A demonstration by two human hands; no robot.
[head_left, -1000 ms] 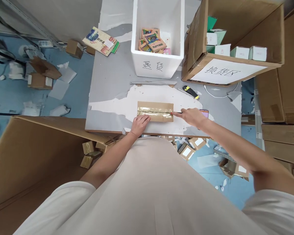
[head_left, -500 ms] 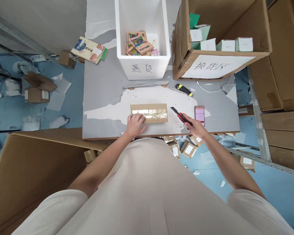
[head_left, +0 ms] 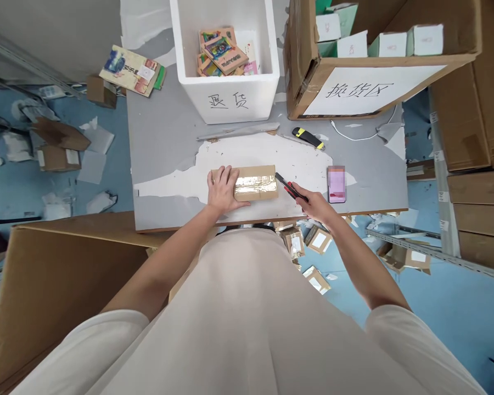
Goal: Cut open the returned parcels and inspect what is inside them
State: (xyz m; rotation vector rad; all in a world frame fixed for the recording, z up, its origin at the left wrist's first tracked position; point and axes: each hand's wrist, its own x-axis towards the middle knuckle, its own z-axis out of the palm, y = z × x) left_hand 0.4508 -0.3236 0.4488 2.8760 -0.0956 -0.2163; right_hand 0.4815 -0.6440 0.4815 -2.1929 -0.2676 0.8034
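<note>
A flat brown cardboard box [head_left: 257,182] with shiny clear tape along its middle lies on the table. My left hand [head_left: 223,189] grips its left end, fingers over the top toward the far edge and thumb along the near side. In my right hand [head_left: 314,204] is a red and black utility knife [head_left: 293,190], fingers wrapped around the handle. Its blade end points to the left and sits right at the box's right edge; whether it touches the tape I cannot tell.
Behind stand a white foam bin [head_left: 226,99] holding several small colourful packs and a large carton [head_left: 379,88] with green-white boxes. A yellow-black cutter [head_left: 308,138], a phone [head_left: 336,184] and booklets [head_left: 130,71] lie on the table [head_left: 164,148]. A big open carton [head_left: 74,263] stands at left.
My left hand has shifted to the box's left end and spread across it. The knife in my right hand has come left to the box's right edge. The view has shifted slightly.
</note>
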